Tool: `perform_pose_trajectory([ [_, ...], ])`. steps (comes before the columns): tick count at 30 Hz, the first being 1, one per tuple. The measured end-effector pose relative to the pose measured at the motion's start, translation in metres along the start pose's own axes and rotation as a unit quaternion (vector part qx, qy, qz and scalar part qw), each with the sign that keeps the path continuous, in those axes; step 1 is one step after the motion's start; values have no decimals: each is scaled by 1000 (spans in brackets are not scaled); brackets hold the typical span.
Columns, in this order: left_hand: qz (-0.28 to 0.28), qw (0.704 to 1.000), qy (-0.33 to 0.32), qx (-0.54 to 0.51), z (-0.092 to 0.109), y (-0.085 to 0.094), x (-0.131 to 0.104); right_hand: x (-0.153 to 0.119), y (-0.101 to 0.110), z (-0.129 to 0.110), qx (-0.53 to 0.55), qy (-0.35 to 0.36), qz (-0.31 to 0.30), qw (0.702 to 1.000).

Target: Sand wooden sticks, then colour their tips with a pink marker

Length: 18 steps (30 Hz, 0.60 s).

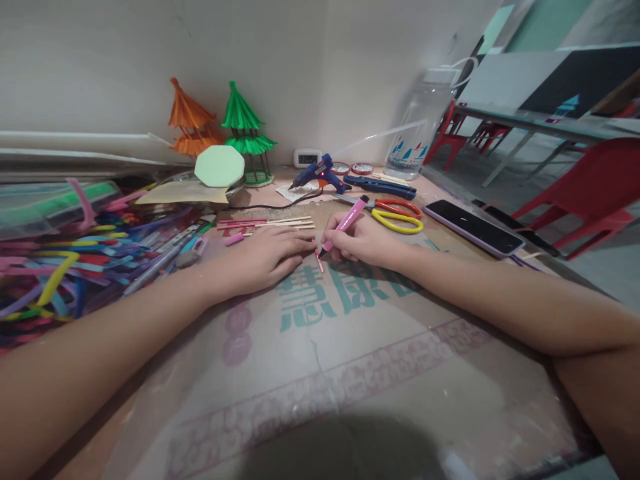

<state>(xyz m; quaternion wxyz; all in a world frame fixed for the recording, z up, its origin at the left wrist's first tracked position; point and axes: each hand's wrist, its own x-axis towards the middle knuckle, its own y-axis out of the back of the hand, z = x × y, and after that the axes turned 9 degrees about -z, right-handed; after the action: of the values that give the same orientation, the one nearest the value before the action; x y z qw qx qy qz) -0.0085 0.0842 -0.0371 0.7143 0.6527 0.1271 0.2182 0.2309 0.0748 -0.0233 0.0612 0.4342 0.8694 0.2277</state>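
Note:
My right hand (357, 241) is closed around a pink marker (351, 222), its tip pointing down at a short thin stick (319, 261). The stick shows pink colouring along part of its length. Palm down on the plastic-covered table, my left hand (265, 260) has its fingertips pressed over the stick's upper part. A pink marker cap (234, 239) lies by the back of that hand. Just beyond it are several thin wooden sticks (287, 222), some plain and some pink (245, 222).
Behind the hands lie a blue glue gun (313, 173), scissors (397, 217), a blue cutter (380, 187) and a phone (473, 227). Colourful pipe cleaners (60, 267) crowd the left. Orange (193, 120) and green (245, 127) pagoda models and a water bottle (415, 133) stand at the back.

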Motion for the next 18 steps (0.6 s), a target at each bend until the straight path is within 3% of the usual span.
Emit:
perform_pose_trajectory([
  [7,-1,1000,5,-5,2,2,0,2,-1,3,1,-7,29,1000],
  [18,-9,1000,11,-5,0,1,0,-2,1,-5,3,17,-40,999],
])
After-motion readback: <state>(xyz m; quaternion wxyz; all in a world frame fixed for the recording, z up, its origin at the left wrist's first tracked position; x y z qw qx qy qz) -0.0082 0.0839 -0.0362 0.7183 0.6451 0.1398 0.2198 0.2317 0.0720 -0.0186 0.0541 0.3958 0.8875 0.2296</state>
